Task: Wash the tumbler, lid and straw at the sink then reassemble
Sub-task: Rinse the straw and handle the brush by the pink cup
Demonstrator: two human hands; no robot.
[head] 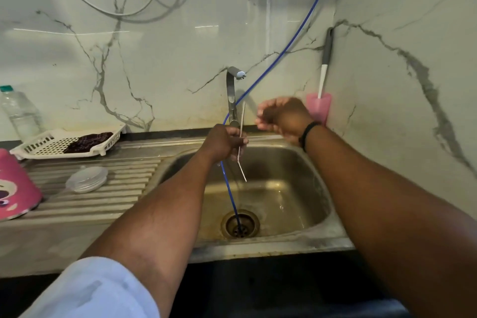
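Observation:
My left hand (pixel 224 141) grips a thin metal straw (pixel 241 168) upright over the steel sink (pixel 320 188), its bent end pointing down into the basin. My right hand (pixel 281 117) hovers to the right of the straw near the tap (pixel 232 93), fingers loosely curled and blurred, holding nothing I can make out. The pink tumbler (pixel 15 188) stands upside down at the far left on the ribbed drainboard (pixel 103 204). A clear plastic lid (pixel 86 179) lies on the drainboard between the tumbler and the sink.
A blue hose (pixel 289 46) runs from the upper wall down into the sink drain (pixel 241 224). A pink bottle brush (pixel 320 106) leans in the back right corner. A white basket with a dark cloth (pixel 87 142) and a plastic bottle (pixel 19 113) sit at the back left.

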